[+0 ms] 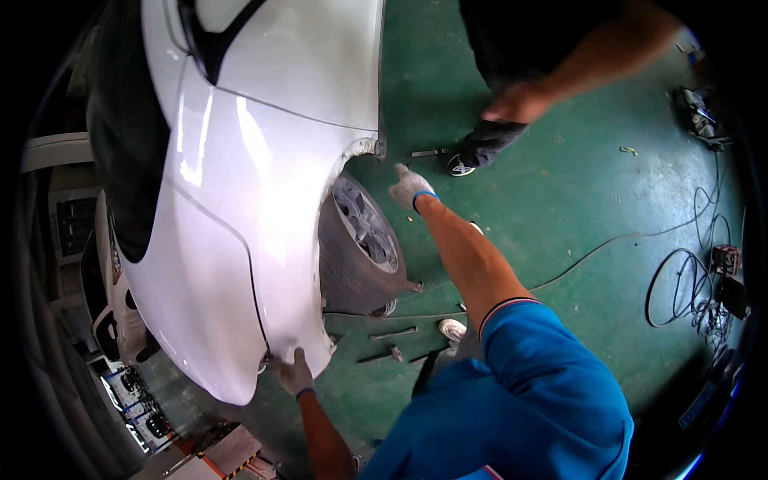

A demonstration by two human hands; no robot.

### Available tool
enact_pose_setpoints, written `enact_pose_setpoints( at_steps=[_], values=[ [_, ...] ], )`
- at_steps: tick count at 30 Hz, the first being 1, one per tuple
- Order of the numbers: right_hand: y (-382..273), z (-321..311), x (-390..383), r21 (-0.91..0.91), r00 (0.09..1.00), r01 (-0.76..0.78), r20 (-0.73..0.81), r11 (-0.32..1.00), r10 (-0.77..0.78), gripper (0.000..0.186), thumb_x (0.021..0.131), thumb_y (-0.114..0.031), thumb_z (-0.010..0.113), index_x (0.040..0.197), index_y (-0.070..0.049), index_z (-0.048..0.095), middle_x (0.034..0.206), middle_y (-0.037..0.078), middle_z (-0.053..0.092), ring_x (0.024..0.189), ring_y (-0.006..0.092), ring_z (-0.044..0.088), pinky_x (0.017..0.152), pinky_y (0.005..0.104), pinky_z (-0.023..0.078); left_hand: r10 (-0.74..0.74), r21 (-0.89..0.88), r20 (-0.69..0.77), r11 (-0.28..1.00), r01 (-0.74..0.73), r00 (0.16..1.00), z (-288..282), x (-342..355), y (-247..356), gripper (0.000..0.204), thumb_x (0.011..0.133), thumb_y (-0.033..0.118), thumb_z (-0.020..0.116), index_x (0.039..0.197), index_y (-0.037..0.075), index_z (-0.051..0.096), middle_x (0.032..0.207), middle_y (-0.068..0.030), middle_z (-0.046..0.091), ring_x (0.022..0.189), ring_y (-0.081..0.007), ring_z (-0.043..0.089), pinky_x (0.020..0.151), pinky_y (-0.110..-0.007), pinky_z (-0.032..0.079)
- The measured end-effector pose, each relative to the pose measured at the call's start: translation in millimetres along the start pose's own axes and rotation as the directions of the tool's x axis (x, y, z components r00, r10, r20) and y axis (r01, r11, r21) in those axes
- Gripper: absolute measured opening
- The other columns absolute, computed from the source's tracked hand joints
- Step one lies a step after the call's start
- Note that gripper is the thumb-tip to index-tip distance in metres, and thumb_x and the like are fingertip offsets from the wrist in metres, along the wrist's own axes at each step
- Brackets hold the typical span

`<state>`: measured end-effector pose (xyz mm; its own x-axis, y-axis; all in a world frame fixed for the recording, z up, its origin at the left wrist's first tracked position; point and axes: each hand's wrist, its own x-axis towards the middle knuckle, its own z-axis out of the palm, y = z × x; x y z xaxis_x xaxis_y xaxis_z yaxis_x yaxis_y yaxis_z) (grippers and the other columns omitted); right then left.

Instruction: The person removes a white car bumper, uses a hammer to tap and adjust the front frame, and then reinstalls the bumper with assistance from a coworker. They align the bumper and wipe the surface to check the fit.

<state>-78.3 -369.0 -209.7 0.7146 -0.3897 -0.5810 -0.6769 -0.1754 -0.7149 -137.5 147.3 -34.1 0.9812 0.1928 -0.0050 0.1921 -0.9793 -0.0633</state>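
Fender point(240, 200) runs top to bottom; left hand point(292, 374) grips its lower edge.

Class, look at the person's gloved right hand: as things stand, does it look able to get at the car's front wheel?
Probably yes. The right hand hangs beside the wheel at the arch's edge, nothing between them, while the left hand grips the white fender.

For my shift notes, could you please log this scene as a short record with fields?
Left hand: gloved left hand grips the lower edge of the white car fender
Right hand: gloved right hand reaches beside the wheel arch, above the front wheel
Floor: green floor, loose tools, cables
Others: another person's hand
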Motion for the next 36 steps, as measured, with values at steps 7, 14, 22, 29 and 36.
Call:
enact_pose_setpoints(
  at_steps=[7,14,22,29,36],
  values=[
    [15,0,186,-0.094,0.999,-0.037,0.008,0.995,0.038,0.064,0.088,-0.019,0.049,0.151,-0.011,0.041,0.139,0.025,0.059,0.131,0.0405,0.056,0.11,0.0456,0.044,-0.129,0.034,0.137,0.992,0.125,0.982,-27,17,32,0.094,0.081,0.045,0.079,0.148,-0.006,0.038,0.147,-0.0283,0.047,0.135,-0.0409,0.047,0.113,-0.044,0.039],
    [38,51,323,-0.143,1.0,-0.021,0.004,0.99,0.022,0.054,0.093,-0.029,0.051,0.143,-0.011,0.047,0.133,0.028,0.061,0.126,0.0436,0.058,0.106,0.0485,0.046,-0.227,0.081,0.23,0.973,0.214,0.946,-31,27,60,0.091,0.079,0.039,0.085,0.142,-0.009,0.04,0.136,-0.0274,0.057,0.121,-0.0388,0.057,0.106,-0.047,0.044],
    [52,96,379,0.029,0.999,0.036,0.01,0.999,-0.036,0.055,0.086,-0.022,0.055,0.138,-0.005,0.053,0.132,0.03,0.06,0.125,0.0442,0.058,0.106,0.0462,0.046,-0.183,-0.262,0.36,0.921,0.287,0.915,-26,23,54,0.1,0.087,0.045,0.079,0.152,-0.006,0.023,0.145,-0.0251,0.048,0.131,-0.0322,0.052,0.115,-0.043,0.037],
    [37,108,361,0.03,0.994,0.021,-0.11,0.999,-0.018,0.057,0.082,-0.017,0.057,0.136,0.001,0.051,0.133,0.031,0.059,0.124,0.0447,0.057,0.105,0.047,0.047,-0.181,-0.137,0.362,0.96,0.244,0.914,-26,27,50,0.092,0.089,0.041,0.078,0.149,-0.007,0.029,0.144,-0.0236,0.05,0.128,-0.0319,0.053,0.112,-0.044,0.039],
    [24,95,354,0.05,0.98,0.129,-0.157,0.99,-0.12,0.049,0.086,-0.024,0.065,0.131,-0.006,0.056,0.122,0.027,0.066,0.117,0.0444,0.062,0.097,0.0495,0.05,-0.175,-0.051,0.29,0.979,0.198,0.941,-21,25,28,0.09,0.084,0.041,0.083,0.144,-0.008,0.038,0.133,-0.0235,0.058,0.119,-0.033,0.058,0.106,-0.043,0.043]
  ],
)
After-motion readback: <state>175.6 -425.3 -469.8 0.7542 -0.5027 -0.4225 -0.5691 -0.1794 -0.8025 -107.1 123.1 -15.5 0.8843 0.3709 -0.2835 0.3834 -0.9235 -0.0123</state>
